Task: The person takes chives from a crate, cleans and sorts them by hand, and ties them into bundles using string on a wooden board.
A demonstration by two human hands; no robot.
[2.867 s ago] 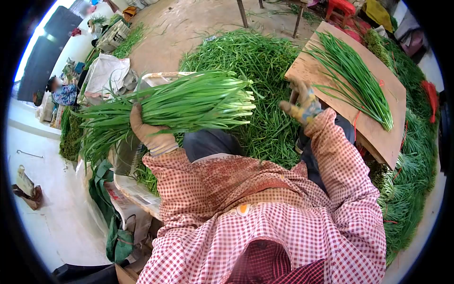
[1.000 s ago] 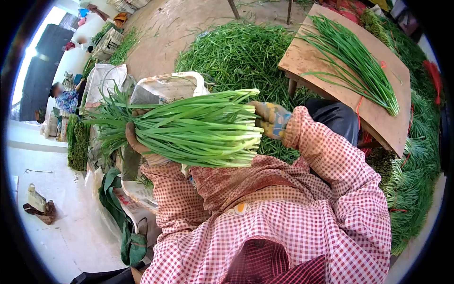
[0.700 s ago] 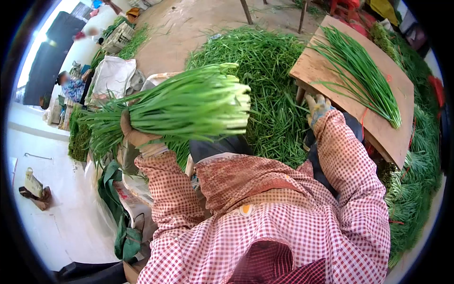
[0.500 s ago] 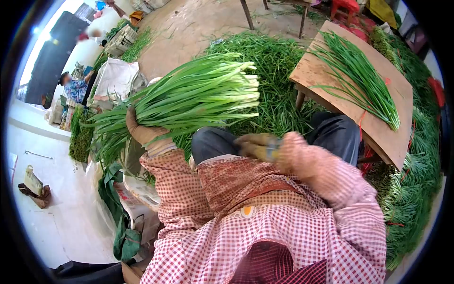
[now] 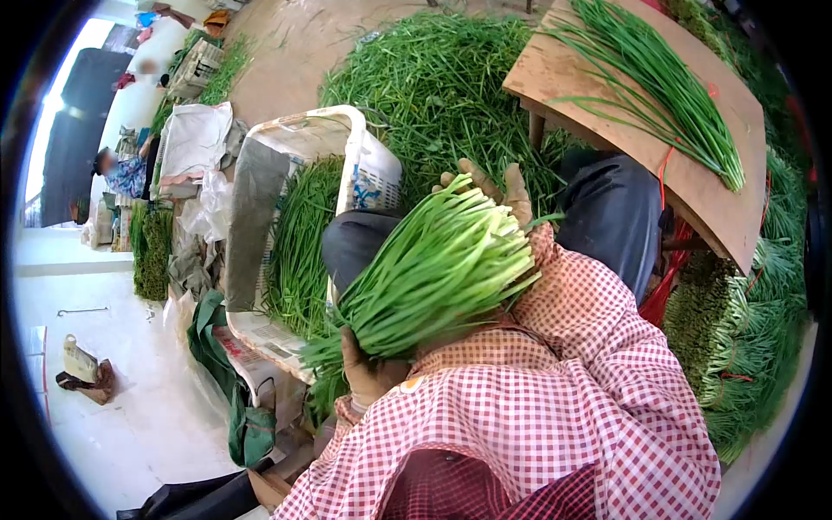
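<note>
A thick bunch of garlic chives (image 5: pixel 433 269) lies across my lap, green leaves to the lower left and pale stem ends to the upper right. My left hand (image 5: pixel 368 377), in a brownish glove, is closed round the leafy end with its thumb up. At the pale end is my gloved right hand (image 5: pixel 496 192), fingers stretched and spread just beyond the stems; its palm is partly hidden by the bunch. Close to my left knee, a white plastic basket (image 5: pixel 354 143) holds more green chives.
A wooden table (image 5: pixel 598 130) at the right bears a smaller bunch of chives (image 5: pixel 663 95) and red ties. Loose green leaves (image 5: pixel 433 78) cover the floor ahead. Tied bundles (image 5: pixel 737 347) are stacked at far right. Another person (image 5: pixel 128 173) is at the far left.
The bunch has come down and nearer to my body, tilting, with my left hand still on its leaves. My right hand has moved from my lap to the pale stem ends. The basket is now uncovered.
</note>
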